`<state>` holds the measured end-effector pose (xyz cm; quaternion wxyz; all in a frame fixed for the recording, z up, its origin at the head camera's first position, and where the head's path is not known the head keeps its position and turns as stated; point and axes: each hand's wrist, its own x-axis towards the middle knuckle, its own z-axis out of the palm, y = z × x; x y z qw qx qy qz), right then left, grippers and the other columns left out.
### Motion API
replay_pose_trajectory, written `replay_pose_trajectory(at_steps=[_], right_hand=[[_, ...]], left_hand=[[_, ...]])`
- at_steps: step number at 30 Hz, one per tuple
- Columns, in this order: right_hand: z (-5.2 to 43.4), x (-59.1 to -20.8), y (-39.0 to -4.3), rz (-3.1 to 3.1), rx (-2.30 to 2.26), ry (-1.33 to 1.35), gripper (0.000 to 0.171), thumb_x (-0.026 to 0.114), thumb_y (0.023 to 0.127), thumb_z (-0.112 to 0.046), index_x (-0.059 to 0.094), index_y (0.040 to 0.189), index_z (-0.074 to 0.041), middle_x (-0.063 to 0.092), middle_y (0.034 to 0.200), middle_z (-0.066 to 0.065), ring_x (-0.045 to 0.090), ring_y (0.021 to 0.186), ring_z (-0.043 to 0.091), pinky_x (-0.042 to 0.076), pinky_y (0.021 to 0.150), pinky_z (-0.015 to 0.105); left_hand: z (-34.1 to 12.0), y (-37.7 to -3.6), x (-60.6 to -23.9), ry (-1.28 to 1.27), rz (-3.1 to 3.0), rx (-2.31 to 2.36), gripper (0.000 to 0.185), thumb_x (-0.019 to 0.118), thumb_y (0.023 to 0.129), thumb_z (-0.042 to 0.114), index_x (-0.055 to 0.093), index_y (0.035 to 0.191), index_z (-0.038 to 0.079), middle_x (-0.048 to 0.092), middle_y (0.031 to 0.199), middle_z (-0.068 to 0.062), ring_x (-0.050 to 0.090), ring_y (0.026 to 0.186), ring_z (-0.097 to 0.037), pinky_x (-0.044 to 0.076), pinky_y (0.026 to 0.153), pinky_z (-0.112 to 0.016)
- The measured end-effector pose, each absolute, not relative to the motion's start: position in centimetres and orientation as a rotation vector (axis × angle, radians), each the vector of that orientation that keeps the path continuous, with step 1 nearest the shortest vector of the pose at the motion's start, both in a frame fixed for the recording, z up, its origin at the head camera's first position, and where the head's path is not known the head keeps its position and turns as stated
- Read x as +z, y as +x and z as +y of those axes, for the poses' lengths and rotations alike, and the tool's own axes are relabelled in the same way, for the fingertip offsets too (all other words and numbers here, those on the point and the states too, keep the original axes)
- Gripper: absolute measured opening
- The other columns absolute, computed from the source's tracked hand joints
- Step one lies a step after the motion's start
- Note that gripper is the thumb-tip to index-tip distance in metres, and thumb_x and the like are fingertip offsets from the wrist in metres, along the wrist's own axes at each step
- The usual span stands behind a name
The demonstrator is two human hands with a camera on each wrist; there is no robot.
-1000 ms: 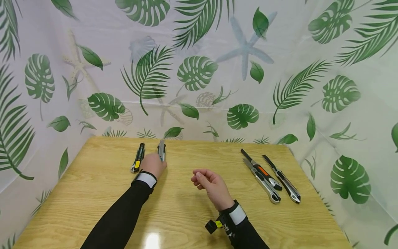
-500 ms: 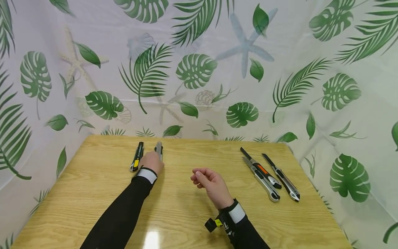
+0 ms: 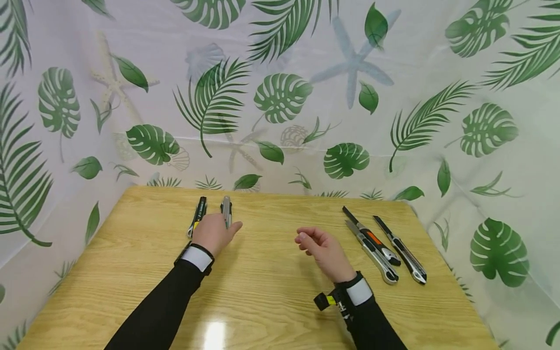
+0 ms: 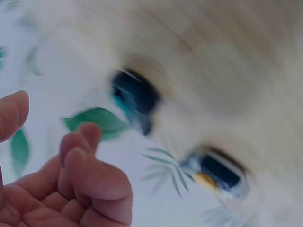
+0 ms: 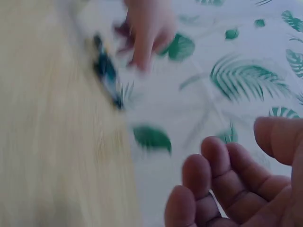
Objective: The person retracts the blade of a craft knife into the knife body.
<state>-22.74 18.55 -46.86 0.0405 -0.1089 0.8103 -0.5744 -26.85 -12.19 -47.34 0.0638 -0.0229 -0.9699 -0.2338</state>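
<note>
Wood tbl point(image 3: 267, 291): both hands point(image 3: 214, 232) point(image 3: 324, 253) empty, fingers loosely curled; L nr gry cutter point(image 3: 226, 207).

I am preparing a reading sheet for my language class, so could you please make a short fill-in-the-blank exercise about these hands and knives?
1. Near the left hand lie ____ knives.
2. The right hand holds ____.
3. On the right side of the table lie ____ other knives.
4. The brightest colour on the middle knife of that group is ____.

Missing words: two; nothing; three; orange.
</note>
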Motion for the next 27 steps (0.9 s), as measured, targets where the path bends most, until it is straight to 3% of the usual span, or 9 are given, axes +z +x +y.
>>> replay_pose_trajectory(at_steps=[2,5,8,12,20,27], right_hand=[[21.1,-46.5,-23.4,2.726,-1.488,-0.344,0.044,0.058,0.105,-0.038,0.062,0.133,-0.005,0.068,0.118,0.015,0.064,0.106,0.033,0.052,0.090,0.049],[25.2,-46.3,-24.1,3.032,-1.036,-0.276,0.048,0.060,0.104,-0.037,0.060,0.133,0.002,0.068,0.115,0.018,0.066,0.102,0.033,0.054,0.083,0.049],[29.0,-46.9,-24.5,3.159,-0.731,-0.129,0.045,0.063,0.102,-0.032,0.064,0.123,0.007,0.069,0.099,0.022,0.066,0.081,0.034,0.052,0.068,0.047],[32.8,-47.9,-24.7,3.128,-0.554,0.011,0.045,0.066,0.099,-0.033,0.063,0.113,0.010,0.064,0.082,0.018,0.057,0.061,0.027,0.044,0.054,0.040],[34.6,-48.8,-24.4,3.091,-0.319,-0.034,0.048,0.074,0.091,-0.033,0.065,0.111,0.010,0.066,0.079,0.012,0.059,0.064,0.027,0.049,0.061,0.045],[34.0,-49.3,-24.4,3.138,-0.256,-0.019,0.047,0.080,0.086,-0.031,0.070,0.115,0.004,0.067,0.090,0.016,0.063,0.076,0.033,0.051,0.065,0.050]], left_hand=[[-12.1,-25.4,-47.1,-0.151,-2.896,-0.837,0.049,0.066,0.097,0.050,0.075,0.090,0.002,0.058,0.058,-0.001,0.051,0.046,-0.013,0.037,0.044,-0.029],[-11.9,-23.2,-47.2,-0.243,-2.866,-0.966,0.049,0.068,0.097,0.048,0.076,0.113,0.003,0.067,0.070,0.001,0.057,0.055,-0.010,0.045,0.053,-0.030],[-11.7,-21.4,-47.4,-0.314,-2.850,-1.040,0.046,0.069,0.096,0.046,0.075,0.114,0.005,0.064,0.068,0.005,0.054,0.053,-0.010,0.045,0.053,-0.031],[-11.7,-19.8,-47.4,-0.372,-2.838,-1.104,0.042,0.069,0.096,0.045,0.076,0.114,0.008,0.058,0.065,0.010,0.050,0.051,-0.010,0.042,0.051,-0.030],[-11.9,-18.4,-48.2,-0.511,-2.828,-1.219,0.052,0.063,0.096,0.057,0.076,0.114,0.010,0.060,0.070,0.012,0.049,0.049,-0.008,0.040,0.048,-0.027],[-11.6,-18.1,-48.6,-0.573,-2.845,-1.253,0.048,0.064,0.097,0.054,0.075,0.116,0.011,0.063,0.077,0.013,0.051,0.053,-0.007,0.042,0.050,-0.027]])
